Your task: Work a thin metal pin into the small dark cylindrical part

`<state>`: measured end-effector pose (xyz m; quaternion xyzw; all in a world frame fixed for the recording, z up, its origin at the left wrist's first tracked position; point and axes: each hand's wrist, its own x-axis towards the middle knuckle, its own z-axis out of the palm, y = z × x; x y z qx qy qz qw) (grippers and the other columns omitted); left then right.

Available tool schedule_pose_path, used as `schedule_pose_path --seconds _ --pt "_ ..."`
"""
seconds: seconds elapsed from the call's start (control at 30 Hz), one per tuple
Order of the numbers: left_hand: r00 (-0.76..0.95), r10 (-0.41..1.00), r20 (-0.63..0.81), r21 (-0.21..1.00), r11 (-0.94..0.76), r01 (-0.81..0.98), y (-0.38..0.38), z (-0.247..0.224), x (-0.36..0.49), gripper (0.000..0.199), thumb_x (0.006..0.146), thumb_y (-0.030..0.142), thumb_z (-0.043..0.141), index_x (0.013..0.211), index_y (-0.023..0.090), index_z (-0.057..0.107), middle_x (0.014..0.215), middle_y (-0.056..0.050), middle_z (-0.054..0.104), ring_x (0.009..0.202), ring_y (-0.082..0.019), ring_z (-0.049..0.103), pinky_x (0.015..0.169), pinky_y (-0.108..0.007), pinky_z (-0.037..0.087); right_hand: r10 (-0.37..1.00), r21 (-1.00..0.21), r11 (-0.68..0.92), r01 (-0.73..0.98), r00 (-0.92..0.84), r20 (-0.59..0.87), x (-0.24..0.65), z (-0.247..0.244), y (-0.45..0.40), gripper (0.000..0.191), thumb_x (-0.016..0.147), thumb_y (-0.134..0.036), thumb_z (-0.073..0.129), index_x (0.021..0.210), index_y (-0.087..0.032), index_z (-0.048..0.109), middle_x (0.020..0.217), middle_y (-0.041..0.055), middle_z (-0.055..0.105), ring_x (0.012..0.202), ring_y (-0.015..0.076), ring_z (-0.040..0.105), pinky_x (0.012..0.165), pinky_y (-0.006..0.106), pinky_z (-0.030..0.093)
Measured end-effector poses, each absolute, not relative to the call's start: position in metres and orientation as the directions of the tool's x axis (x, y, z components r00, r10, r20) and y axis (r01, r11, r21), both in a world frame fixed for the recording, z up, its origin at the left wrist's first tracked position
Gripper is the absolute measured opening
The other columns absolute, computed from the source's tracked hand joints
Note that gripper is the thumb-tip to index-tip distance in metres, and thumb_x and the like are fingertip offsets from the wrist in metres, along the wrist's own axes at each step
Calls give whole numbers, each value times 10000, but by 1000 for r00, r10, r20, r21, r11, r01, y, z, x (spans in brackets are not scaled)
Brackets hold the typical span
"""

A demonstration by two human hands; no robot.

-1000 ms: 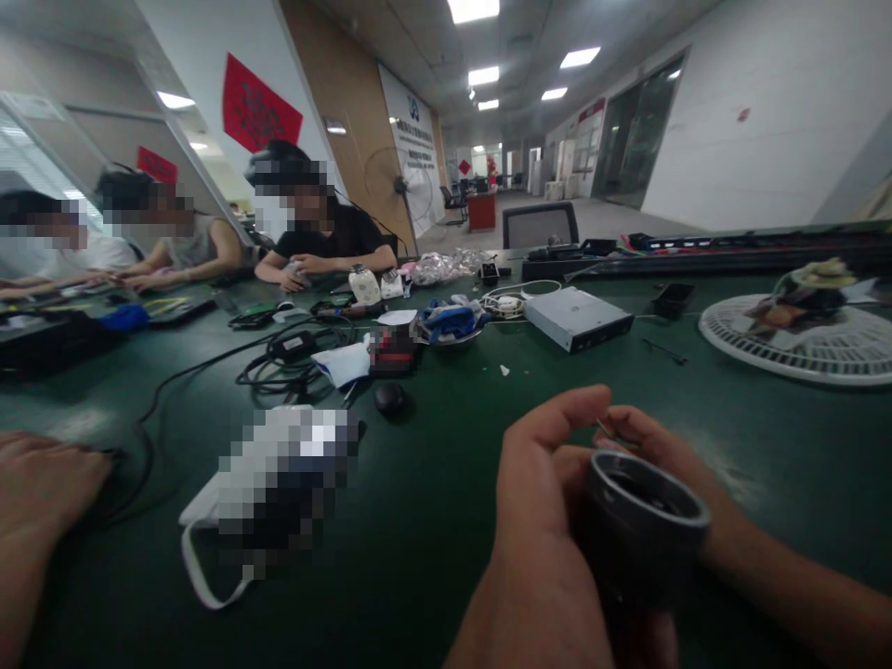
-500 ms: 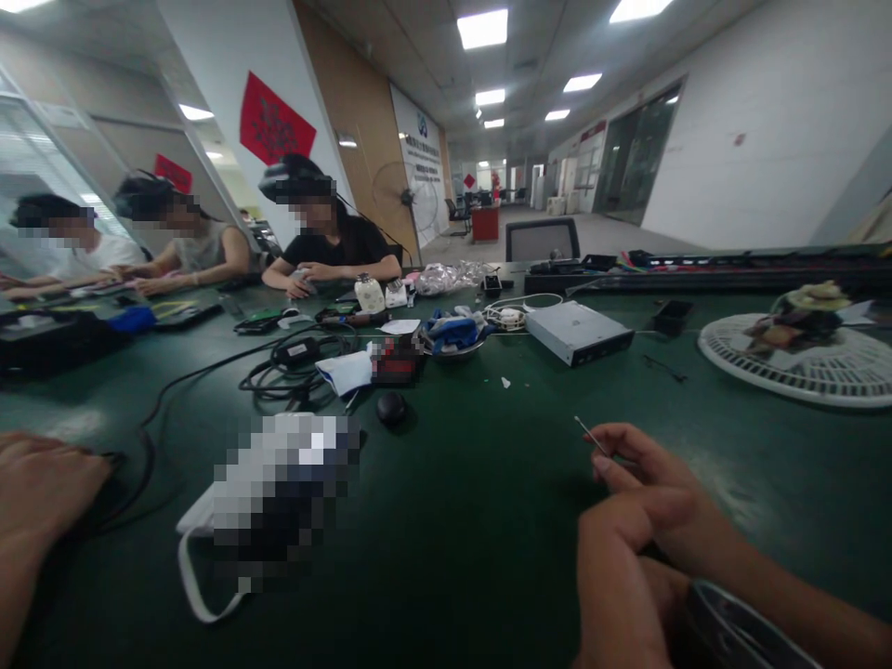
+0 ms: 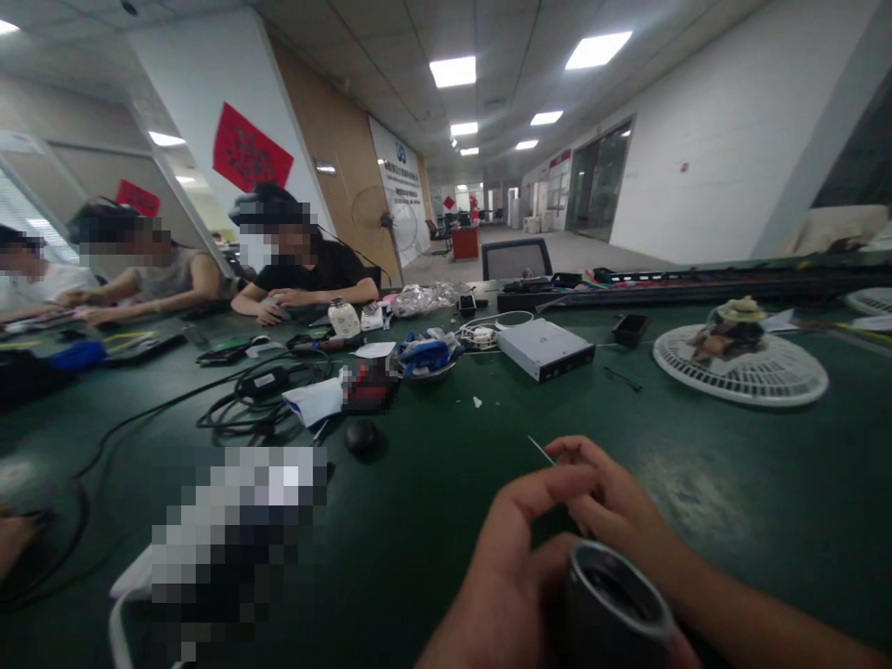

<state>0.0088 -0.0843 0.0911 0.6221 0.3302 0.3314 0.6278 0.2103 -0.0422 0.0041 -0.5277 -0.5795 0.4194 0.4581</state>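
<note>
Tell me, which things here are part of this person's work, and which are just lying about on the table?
In use:
the dark metal cylinder in the left hand
the thin metal pin in the right hand

Lying about:
the silver metal box
the white round grille
the black cables

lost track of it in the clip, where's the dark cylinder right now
In the head view, the dark cylinder sits at the bottom edge, right of centre, against the person's left hand and just below the right hand.
</note>
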Motion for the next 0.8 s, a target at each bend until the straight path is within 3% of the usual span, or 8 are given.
schedule_pose_path --seconds 0.07,0.13,0.27,0.37,0.6,0.8 --pt "555 827 89 987 -149 64 -69 89 10 602 864 338 707 1399 319 432 905 -29 702 676 -187 703 599 -301 570 993 -970 114 213 -13 114 209 8 -46 302 953 -424 558 1188 -236 534 928 21 605 715 164 587 627 291 466" --pt "430 880 203 927 -314 206 -53 76 10 658 863 251 673 1439 302 359 1088 -68 679 844 -209 702 737 -348 587 991 -960 135 244 -7 137 209 10 -47 272 975 -390 534 1184 -217 522 918 19 607 728 158 587 641 284 466" --pt "368 880 299 741 -457 492 -20 38 3 473 933 192 530 1390 218 415 1192 -116 643 1070 -257 656 962 -479 524 986 -928 167 333 -34 166 209 12 -47 211 992 -278 480 1184 -210 535 940 30 654 801 171 628 708 304 490" --pt "394 871 295 668 -483 566 -2 19 -5 395 891 125 541 1279 180 498 1196 -130 653 1123 -274 642 985 -493 506 985 -906 172 386 -58 162 208 15 -48 223 981 -263 495 1175 -223 597 996 35 697 869 186 666 755 323 508" --pt "370 893 258 710 -434 555 2 24 -8 209 860 104 587 1041 209 587 994 -30 687 925 -205 676 843 -386 543 953 -778 301 551 -166 251 206 19 -52 264 962 -234 525 1114 -281 736 961 24 695 790 165 655 668 307 501" --pt "426 855 295 691 -499 523 1 20 -8 278 811 32 588 1020 213 608 1006 -19 674 939 -194 650 847 -367 525 949 -710 314 631 -192 249 206 14 -52 309 941 -206 530 1125 -311 755 973 20 680 782 158 655 672 309 514"
